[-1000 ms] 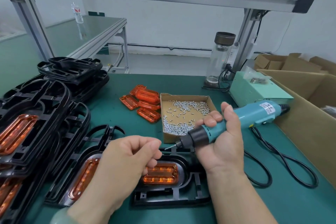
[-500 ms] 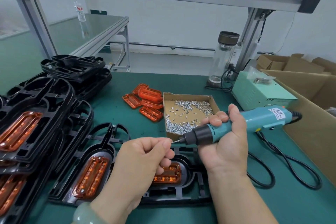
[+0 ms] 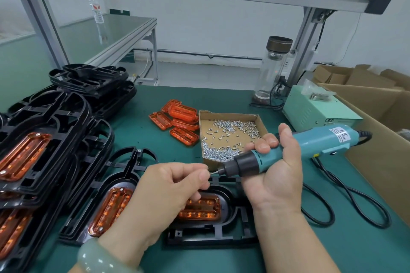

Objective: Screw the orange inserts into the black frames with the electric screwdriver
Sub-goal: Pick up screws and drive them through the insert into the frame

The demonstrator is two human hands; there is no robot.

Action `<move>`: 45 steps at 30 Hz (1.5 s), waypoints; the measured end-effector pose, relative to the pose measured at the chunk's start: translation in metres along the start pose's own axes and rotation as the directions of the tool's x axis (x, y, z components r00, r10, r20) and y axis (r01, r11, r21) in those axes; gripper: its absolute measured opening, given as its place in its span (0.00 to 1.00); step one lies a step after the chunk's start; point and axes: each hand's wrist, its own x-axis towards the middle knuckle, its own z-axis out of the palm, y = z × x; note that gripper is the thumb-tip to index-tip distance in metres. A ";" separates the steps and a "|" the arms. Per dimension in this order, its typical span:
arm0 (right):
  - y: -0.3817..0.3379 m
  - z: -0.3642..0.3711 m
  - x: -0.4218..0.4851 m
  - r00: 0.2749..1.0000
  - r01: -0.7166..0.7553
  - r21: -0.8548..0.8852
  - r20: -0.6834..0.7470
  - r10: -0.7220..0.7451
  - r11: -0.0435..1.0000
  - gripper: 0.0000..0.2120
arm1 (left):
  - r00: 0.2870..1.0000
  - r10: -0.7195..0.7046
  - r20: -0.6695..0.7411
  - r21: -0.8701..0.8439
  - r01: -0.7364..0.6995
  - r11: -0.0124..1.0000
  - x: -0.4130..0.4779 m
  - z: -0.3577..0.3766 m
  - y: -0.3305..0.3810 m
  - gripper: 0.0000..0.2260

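Observation:
My right hand [image 3: 275,170] grips a teal electric screwdriver [image 3: 286,150], held nearly level with its bit pointing left. My left hand [image 3: 168,193] pinches a small screw [image 3: 209,172] between thumb and forefinger, right at the bit's tip. Below both hands lies a black frame [image 3: 221,232] with an orange insert [image 3: 199,208] seated in it. A second black frame [image 3: 104,201] with an orange insert [image 3: 111,208] lies just to its left. Loose orange inserts [image 3: 177,122] sit further back on the green mat.
A cardboard tray of screws [image 3: 228,137] stands behind my hands. Stacked black frames with inserts [image 3: 33,150] fill the left side. The screwdriver's cable [image 3: 346,204] loops at right beside a large cardboard box [image 3: 386,144]. A green power unit [image 3: 319,111] and a glass bottle [image 3: 273,68] stand at back.
My left hand has risen and moved right, bringing the screw up to the bit. The screwdriver has levelled out and shifted slightly right.

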 end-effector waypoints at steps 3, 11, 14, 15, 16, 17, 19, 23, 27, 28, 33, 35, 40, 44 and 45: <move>-0.004 -0.002 0.002 1.000 0.004 -0.017 -0.015 -0.004 1.000 0.09 | 0.988 0.132 -0.084 0.215 -0.111 0.970 0.002 -0.011 -0.003 0.03; -0.013 -0.009 0.009 0.999 0.029 -0.215 -0.027 -0.035 0.976 0.05 | 0.935 0.202 0.293 0.827 -0.354 0.437 0.001 -0.009 -0.010 0.10; -0.017 -0.012 0.009 0.999 0.040 -0.294 0.014 -0.038 0.955 0.03 | 0.932 0.191 0.308 0.839 -0.361 0.407 0.000 -0.006 -0.012 0.12; -0.018 -0.013 0.009 0.999 0.044 -0.318 0.030 -0.036 0.947 0.03 | 0.933 0.181 0.312 0.841 -0.360 0.403 0.000 -0.006 -0.013 0.12; -0.019 -0.013 0.009 0.998 0.050 -0.341 0.049 -0.035 0.939 0.03 | 0.934 0.176 0.310 0.843 -0.355 0.403 0.000 -0.006 -0.014 0.12; -0.019 -0.013 0.009 0.997 0.057 -0.362 0.073 -0.033 0.930 0.04 | 0.936 0.172 0.306 0.843 -0.350 0.409 -0.001 -0.005 -0.014 0.11; -0.019 -0.011 0.007 0.992 0.073 -0.403 0.123 -0.026 0.912 0.04 | 0.939 0.172 0.300 0.843 -0.345 0.413 -0.001 -0.003 -0.016 0.11; -0.016 -0.007 0.005 0.985 0.090 -0.474 0.170 -0.009 0.876 0.06 | 0.943 0.169 0.288 0.868 -0.332 0.370 -0.001 0.000 -0.019 0.12; -0.014 -0.003 0.003 0.978 0.117 -0.503 0.208 -0.011 0.856 0.07 | 0.945 0.165 0.284 0.872 -0.325 0.365 0.000 0.001 -0.020 0.11; -0.014 -0.002 0.002 0.976 0.126 -0.510 0.219 -0.013 0.851 0.07 | 0.945 0.166 0.282 0.871 -0.324 0.368 0.000 0.001 -0.021 0.11; -0.014 0.000 0.001 0.967 0.151 -0.537 0.254 -0.011 0.830 0.08 | 0.943 0.180 0.281 0.861 -0.330 0.387 -0.001 0.000 -0.022 0.10; -0.013 0.000 0.001 0.965 0.150 -0.539 0.261 -0.005 0.829 0.08 | 0.941 0.184 0.284 0.855 -0.336 0.394 0.000 0.000 -0.021 0.10; -0.010 0.001 -0.001 0.959 0.147 -0.546 0.283 0.017 0.825 0.09 | 0.938 0.191 0.290 0.853 -0.344 0.393 0.000 0.000 -0.021 0.10; -0.008 0.002 -0.003 0.945 0.178 -0.580 0.326 0.027 0.795 0.08 | 0.938 0.192 0.288 0.856 -0.342 0.388 0.000 -0.001 -0.020 0.11; -0.008 0.002 -0.004 0.940 0.182 -0.585 0.339 0.034 0.790 0.08 | 0.939 0.191 0.286 0.857 -0.340 0.388 0.000 0.000 -0.020 0.11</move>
